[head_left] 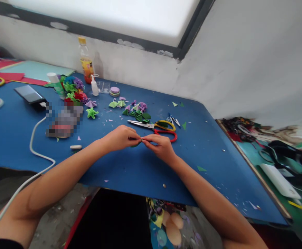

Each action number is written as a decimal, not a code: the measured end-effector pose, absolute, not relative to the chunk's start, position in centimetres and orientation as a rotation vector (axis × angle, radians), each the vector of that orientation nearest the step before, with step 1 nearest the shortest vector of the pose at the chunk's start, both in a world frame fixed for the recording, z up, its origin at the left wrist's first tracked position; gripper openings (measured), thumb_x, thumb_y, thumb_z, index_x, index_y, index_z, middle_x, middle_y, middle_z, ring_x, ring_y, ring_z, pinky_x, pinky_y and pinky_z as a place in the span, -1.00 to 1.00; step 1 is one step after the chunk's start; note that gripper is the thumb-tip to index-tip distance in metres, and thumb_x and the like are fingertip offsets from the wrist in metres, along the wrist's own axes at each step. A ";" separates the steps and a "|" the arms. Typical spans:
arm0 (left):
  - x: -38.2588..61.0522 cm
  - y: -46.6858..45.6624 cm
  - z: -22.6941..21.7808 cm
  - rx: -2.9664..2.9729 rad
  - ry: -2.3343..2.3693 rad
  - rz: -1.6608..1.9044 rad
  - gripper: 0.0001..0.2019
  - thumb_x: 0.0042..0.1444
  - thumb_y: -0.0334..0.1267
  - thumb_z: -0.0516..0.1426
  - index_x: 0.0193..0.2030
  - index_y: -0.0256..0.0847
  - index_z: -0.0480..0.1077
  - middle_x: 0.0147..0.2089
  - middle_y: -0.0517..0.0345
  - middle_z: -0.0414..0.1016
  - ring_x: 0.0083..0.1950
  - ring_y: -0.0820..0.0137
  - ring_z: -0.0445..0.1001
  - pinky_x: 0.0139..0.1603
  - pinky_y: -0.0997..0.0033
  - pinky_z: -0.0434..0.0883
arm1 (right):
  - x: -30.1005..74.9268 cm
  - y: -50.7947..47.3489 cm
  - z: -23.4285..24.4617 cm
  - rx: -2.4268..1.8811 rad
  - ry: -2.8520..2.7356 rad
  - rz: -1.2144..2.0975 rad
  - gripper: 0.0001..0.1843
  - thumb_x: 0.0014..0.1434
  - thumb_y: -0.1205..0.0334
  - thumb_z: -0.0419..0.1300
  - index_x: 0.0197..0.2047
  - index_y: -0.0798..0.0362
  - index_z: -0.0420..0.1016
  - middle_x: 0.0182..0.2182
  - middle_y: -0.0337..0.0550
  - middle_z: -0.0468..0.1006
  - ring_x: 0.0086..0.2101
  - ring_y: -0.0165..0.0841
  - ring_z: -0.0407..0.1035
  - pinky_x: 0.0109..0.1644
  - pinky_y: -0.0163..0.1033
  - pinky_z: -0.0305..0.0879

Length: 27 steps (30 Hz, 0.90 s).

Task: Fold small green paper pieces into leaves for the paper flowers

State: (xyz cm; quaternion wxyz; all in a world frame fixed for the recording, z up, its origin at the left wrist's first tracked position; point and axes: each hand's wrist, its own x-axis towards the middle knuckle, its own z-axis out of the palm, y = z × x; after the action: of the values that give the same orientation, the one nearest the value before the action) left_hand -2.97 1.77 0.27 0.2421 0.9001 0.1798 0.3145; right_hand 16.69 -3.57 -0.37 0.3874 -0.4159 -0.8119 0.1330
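Over the front middle of the blue table, my left hand (pixel 121 138) and my right hand (pixel 160 147) meet at their fingertips. Both are closed in a pinch on a small piece of green paper (pixel 134 145), mostly hidden by the fingers. Just behind my right hand lie scissors (pixel 163 127) with one yellow and one red handle, blades spread slightly and pointing left. Beyond them are dark green folded paper pieces (pixel 139 116) and purple paper pieces (pixel 142 106). Pale green folded paper (pixel 117 103) sits a little further left.
A drink bottle (pixel 86 64), a white squeeze bottle (pixel 94 86) and round stacked lids (pixel 114 91) stand near the wall. Crumpled paper flowers (pixel 73 88) and a phone (pixel 30 94) are at left. A white cable (pixel 33 138) crosses my left arm. Paper scraps dot the blue table (pixel 197 145).
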 end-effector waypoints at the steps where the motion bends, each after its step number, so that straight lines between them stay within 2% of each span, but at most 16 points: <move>1: -3.0 1.8 0.2 2.459 0.485 0.875 -0.78 0.12 -0.28 0.09 -0.36 -0.31 0.54 -0.49 0.08 0.49 -0.49 0.51 0.39 -0.45 0.55 0.30 | 16.7 -3.6 -0.4 -1.055 -2.067 0.336 -0.82 0.14 0.26 0.16 -0.24 0.05 0.58 -0.36 -0.12 0.61 -0.38 -0.40 0.48 -0.27 -0.32 0.42; 8: -3.0 1.9 0.2 2.456 0.477 0.898 -0.79 0.12 -0.28 0.08 -0.37 -0.27 0.54 -0.50 0.11 0.48 -0.49 0.53 0.39 -0.45 0.57 0.31 | 16.7 -3.5 -0.6 -1.050 -2.069 0.333 -0.82 0.14 0.27 0.16 -0.22 0.03 0.58 -0.35 -0.14 0.62 -0.37 -0.39 0.49 -0.25 -0.31 0.42; 14: -2.9 1.6 0.3 2.452 0.454 0.935 -0.78 0.12 -0.29 0.08 -0.39 -0.27 0.54 -0.50 0.11 0.48 -0.49 0.53 0.39 -0.43 0.56 0.33 | 16.5 -3.9 -0.2 -1.082 -2.024 0.387 -0.84 0.12 0.27 0.17 -0.28 0.07 0.59 -0.40 -0.14 0.62 -0.43 -0.40 0.48 -0.32 -0.32 0.40; 18: -2.6 1.1 0.4 2.380 0.485 1.001 -0.79 0.10 -0.28 0.10 -0.41 -0.30 0.53 -0.51 0.12 0.48 -0.50 0.54 0.37 -0.46 0.57 0.31 | 16.1 -4.2 -0.2 -1.138 -1.893 0.487 -0.87 0.09 0.26 0.19 -0.32 0.04 0.57 -0.42 -0.16 0.60 -0.44 -0.41 0.45 -0.36 -0.33 0.39; 22: -2.2 0.7 0.7 2.119 0.647 1.026 -0.81 0.08 -0.27 0.11 -0.38 -0.30 0.52 -0.49 0.14 0.51 -0.50 0.55 0.38 -0.50 0.61 0.29 | 15.7 -4.0 -0.8 -1.159 -1.662 0.666 -0.89 0.05 0.20 0.23 -0.34 0.03 0.51 -0.40 -0.18 0.57 -0.39 -0.40 0.44 -0.31 -0.30 0.40; 27: -2.0 0.8 0.7 2.011 0.782 0.921 -0.80 0.09 -0.21 0.11 -0.33 -0.26 0.51 -0.45 0.17 0.52 -0.48 0.56 0.36 -0.51 0.61 0.26 | 15.6 -3.6 -1.3 -1.159 -1.497 0.780 -0.83 0.02 0.12 0.25 -0.39 0.03 0.43 -0.42 -0.22 0.49 -0.37 -0.41 0.40 -0.28 -0.29 0.39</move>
State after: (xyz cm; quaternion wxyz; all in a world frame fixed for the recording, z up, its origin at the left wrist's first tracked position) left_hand -1.97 0.77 0.71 0.3874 0.7902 0.3074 0.3619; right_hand 15.56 -3.56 -1.27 0.5202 -0.4835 -0.6244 0.3253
